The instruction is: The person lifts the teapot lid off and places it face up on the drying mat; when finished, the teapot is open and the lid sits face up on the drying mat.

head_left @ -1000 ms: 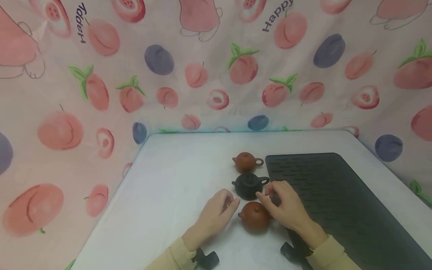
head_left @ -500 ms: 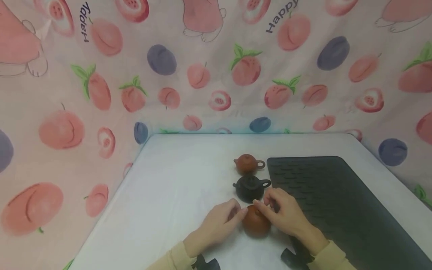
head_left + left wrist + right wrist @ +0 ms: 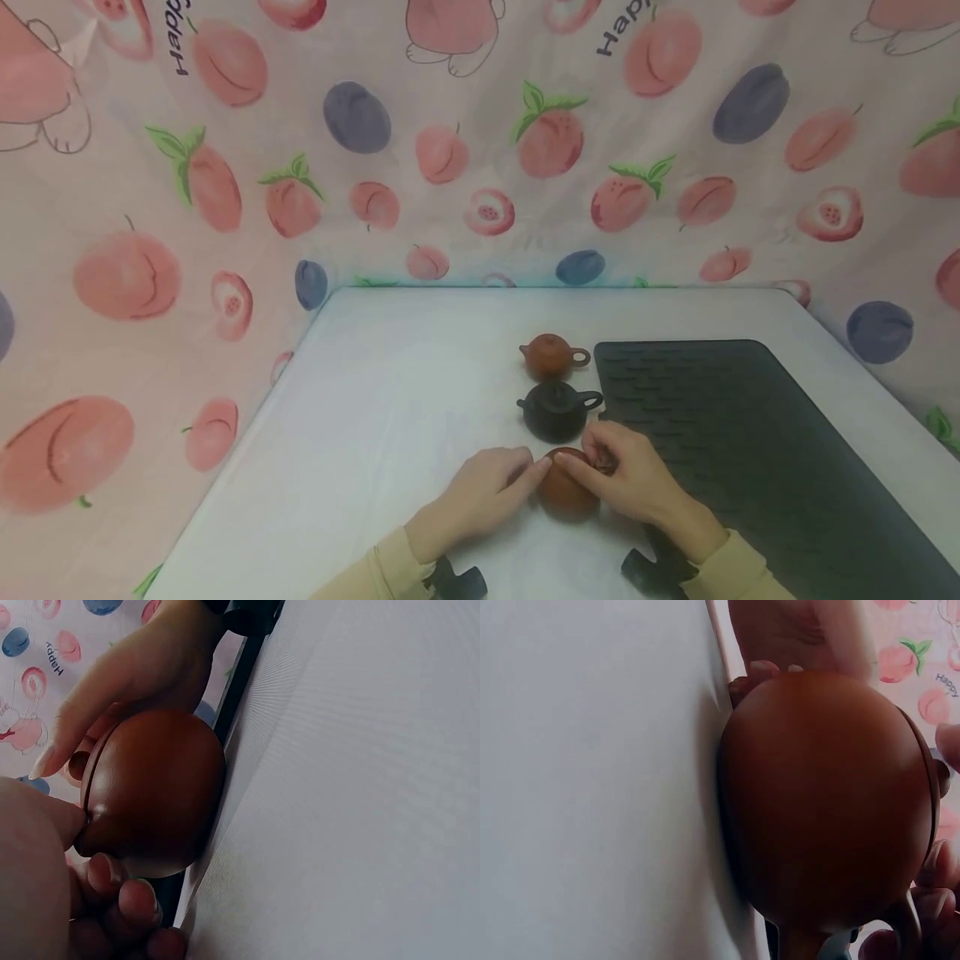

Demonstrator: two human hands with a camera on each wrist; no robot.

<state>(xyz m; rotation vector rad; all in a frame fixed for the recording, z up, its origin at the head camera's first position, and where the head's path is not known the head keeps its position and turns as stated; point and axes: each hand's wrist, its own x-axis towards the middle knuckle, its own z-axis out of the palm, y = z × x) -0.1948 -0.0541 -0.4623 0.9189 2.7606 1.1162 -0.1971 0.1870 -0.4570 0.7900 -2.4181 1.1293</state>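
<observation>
In the head view, a round reddish-brown teapot stands nearest me on the white table. My left hand is at its left side. The left wrist view shows that hand's thumb and fingers pinching the short spout. On the other side, my right hand has curled fingers at the handle, and its thumb lies over the lid near the knob. Just behind stands a black teapot, its handle pointing right. A smaller brown teapot is farthest back in the row.
A large black ridged tray lies along the right of the teapots, its left edge close to their handles. Fruit-print cloth hangs behind the table and at the sides. Dark wrist devices show below both hands.
My left hand has moved right and slightly down, from beside the near teapot to its spout. My right hand has come lower, its thumb now over the lid. The back teapots stay in place.
</observation>
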